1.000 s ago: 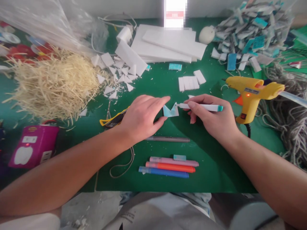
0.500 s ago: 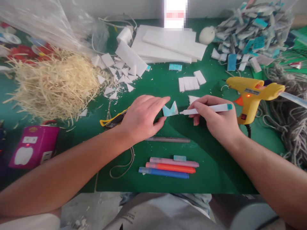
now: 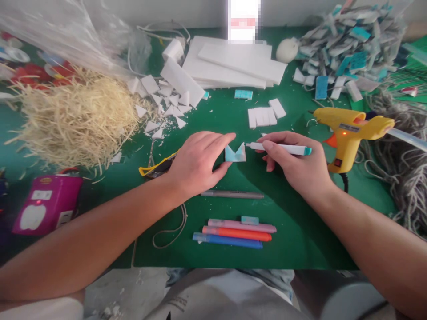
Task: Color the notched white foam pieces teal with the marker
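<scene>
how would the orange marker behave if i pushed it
The orange marker looks stiff and probably light, given its slim barrel. Its rounded body may roll, though the pink marker and blue marker alongside would likely hinder that.

Small pale-blue piece (image 3: 235, 154), V-notched, notch facing away, on bench (image 3: 300, 240). White marker (image 3: 289, 149), teal-ended, uncapped, slanted; tip just beside piece.

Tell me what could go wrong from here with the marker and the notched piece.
The marker tip, close to a narrow point of the notched piece, might snag or bend it. The glue gun shows a lit light, so it may be hot; the right hand could brush it.
</scene>
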Demonstrator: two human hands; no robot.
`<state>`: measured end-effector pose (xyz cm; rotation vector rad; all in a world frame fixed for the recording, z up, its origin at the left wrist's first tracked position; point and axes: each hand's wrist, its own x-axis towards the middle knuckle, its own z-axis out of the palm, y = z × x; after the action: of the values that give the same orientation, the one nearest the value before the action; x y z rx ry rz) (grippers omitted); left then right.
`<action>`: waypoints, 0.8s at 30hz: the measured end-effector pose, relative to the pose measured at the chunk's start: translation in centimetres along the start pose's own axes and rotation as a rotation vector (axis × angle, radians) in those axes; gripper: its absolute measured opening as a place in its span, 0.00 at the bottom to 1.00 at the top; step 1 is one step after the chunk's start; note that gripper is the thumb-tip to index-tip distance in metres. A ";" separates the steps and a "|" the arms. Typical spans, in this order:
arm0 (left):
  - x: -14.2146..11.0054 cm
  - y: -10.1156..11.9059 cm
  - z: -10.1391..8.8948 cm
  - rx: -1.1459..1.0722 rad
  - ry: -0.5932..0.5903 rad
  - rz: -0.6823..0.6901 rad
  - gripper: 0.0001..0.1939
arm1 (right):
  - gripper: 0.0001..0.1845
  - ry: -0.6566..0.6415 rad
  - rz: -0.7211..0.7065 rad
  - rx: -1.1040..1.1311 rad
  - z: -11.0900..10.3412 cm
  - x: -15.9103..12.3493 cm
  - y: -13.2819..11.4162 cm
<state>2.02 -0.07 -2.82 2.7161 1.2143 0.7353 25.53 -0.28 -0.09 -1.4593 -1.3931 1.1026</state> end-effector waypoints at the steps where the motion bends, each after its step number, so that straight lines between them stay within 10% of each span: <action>1: 0.0 0.0 0.0 -0.001 0.004 0.003 0.20 | 0.03 0.000 0.002 -0.002 0.0 0.0 0.0; 24: 0.0 0.0 0.0 0.014 0.042 0.042 0.20 | 0.05 -0.034 0.023 -0.046 0.2 0.0 -0.8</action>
<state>1.99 -0.04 -2.81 2.7589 1.1783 0.7962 25.15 -0.23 0.61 -1.4992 -1.4363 1.1214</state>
